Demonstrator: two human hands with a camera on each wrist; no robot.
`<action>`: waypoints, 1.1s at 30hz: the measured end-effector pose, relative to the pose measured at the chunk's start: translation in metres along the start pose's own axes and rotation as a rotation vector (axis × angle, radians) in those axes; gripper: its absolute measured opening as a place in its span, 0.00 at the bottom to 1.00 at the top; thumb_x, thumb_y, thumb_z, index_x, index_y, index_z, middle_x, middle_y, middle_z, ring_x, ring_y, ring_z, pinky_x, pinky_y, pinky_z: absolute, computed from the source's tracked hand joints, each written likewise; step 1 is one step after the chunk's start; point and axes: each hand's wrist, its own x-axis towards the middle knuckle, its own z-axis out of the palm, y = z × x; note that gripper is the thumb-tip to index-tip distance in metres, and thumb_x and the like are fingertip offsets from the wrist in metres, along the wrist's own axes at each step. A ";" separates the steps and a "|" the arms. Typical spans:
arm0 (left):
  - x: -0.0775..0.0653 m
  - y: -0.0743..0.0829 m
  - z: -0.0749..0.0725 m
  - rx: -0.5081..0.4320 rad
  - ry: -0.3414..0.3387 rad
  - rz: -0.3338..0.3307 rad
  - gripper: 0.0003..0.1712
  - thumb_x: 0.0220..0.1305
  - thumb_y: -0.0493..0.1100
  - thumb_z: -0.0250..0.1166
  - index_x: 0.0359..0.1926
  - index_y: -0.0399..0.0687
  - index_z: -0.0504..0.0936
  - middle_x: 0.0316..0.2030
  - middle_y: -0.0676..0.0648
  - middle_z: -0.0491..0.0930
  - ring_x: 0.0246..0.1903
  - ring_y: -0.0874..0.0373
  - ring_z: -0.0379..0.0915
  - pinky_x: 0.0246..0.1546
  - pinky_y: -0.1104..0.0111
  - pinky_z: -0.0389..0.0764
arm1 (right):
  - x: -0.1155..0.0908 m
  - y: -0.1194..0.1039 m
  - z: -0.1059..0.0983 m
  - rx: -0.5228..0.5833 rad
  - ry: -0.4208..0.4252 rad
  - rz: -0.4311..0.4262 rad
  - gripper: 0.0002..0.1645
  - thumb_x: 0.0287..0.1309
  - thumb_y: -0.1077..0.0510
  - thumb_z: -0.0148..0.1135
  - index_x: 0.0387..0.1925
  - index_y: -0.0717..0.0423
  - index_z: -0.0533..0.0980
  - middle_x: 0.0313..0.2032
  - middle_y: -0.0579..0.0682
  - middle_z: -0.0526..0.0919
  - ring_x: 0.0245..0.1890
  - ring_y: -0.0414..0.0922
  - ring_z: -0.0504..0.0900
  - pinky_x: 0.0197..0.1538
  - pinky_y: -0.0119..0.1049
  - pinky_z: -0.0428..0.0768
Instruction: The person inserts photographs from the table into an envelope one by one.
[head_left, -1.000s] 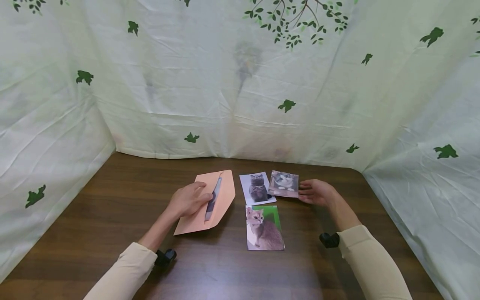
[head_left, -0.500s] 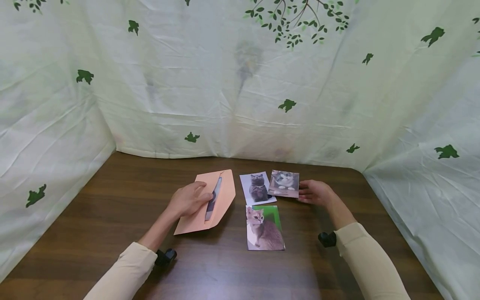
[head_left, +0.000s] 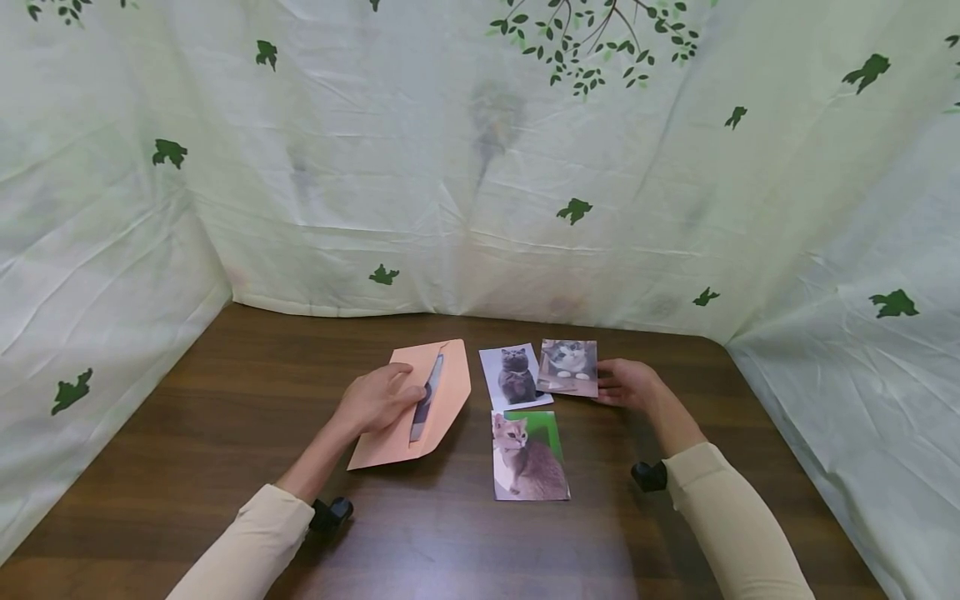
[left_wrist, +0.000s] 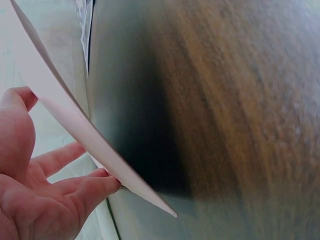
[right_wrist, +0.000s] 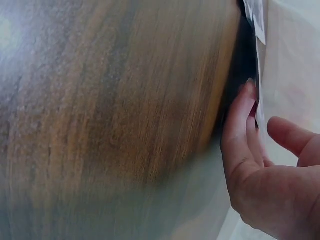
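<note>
Towards the far edge of the brown wooden table (head_left: pixel 187 467), the left hand (head_left: pixel 381 400) grips a peach paper envelope (head_left: pixel 444 410) with a pointed flap; the right hand (head_left: pixel 628 384) — thumb apart from its fingers — touches a rectangular paper cat photo (head_left: pixel 567 367).

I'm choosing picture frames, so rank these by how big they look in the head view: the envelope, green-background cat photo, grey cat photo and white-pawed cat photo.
1. Envelope
2. Green-background cat photo
Unsure: grey cat photo and white-pawed cat photo look close, and the latter partly covers the former.
</note>
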 end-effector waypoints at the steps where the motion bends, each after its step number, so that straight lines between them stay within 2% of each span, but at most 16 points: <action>1: 0.000 0.000 0.000 -0.001 0.000 0.000 0.35 0.70 0.58 0.57 0.70 0.44 0.72 0.68 0.35 0.72 0.68 0.33 0.66 0.66 0.42 0.68 | 0.000 0.000 0.001 -0.002 0.013 0.002 0.33 0.76 0.54 0.49 0.76 0.61 0.59 0.69 0.67 0.66 0.55 0.54 0.76 0.57 0.44 0.83; 5: 0.000 -0.001 0.001 0.000 -0.001 -0.001 0.35 0.70 0.58 0.57 0.70 0.44 0.71 0.68 0.35 0.72 0.68 0.33 0.66 0.66 0.42 0.68 | -0.002 0.000 0.003 -0.004 0.048 -0.005 0.32 0.75 0.55 0.51 0.74 0.63 0.62 0.67 0.67 0.69 0.50 0.52 0.79 0.47 0.40 0.87; 10: 0.001 -0.002 0.002 0.004 0.003 0.006 0.35 0.70 0.58 0.57 0.70 0.44 0.71 0.68 0.35 0.73 0.68 0.33 0.66 0.66 0.42 0.68 | -0.002 -0.001 0.005 -0.003 0.040 -0.033 0.31 0.73 0.57 0.54 0.72 0.67 0.64 0.62 0.64 0.72 0.39 0.46 0.80 0.38 0.34 0.86; 20: 0.001 -0.001 0.002 0.008 0.007 0.009 0.35 0.70 0.58 0.57 0.70 0.43 0.72 0.68 0.35 0.73 0.68 0.33 0.67 0.66 0.43 0.68 | -0.005 -0.002 -0.001 0.033 0.037 -0.060 0.30 0.72 0.60 0.56 0.70 0.68 0.65 0.46 0.55 0.79 0.31 0.41 0.81 0.37 0.31 0.85; 33: 0.002 -0.002 0.002 0.011 0.003 0.017 0.35 0.70 0.58 0.57 0.70 0.42 0.72 0.68 0.35 0.72 0.68 0.33 0.66 0.66 0.42 0.67 | -0.014 -0.005 -0.004 0.028 0.054 -0.084 0.30 0.70 0.60 0.59 0.69 0.68 0.66 0.44 0.55 0.82 0.31 0.42 0.83 0.38 0.33 0.86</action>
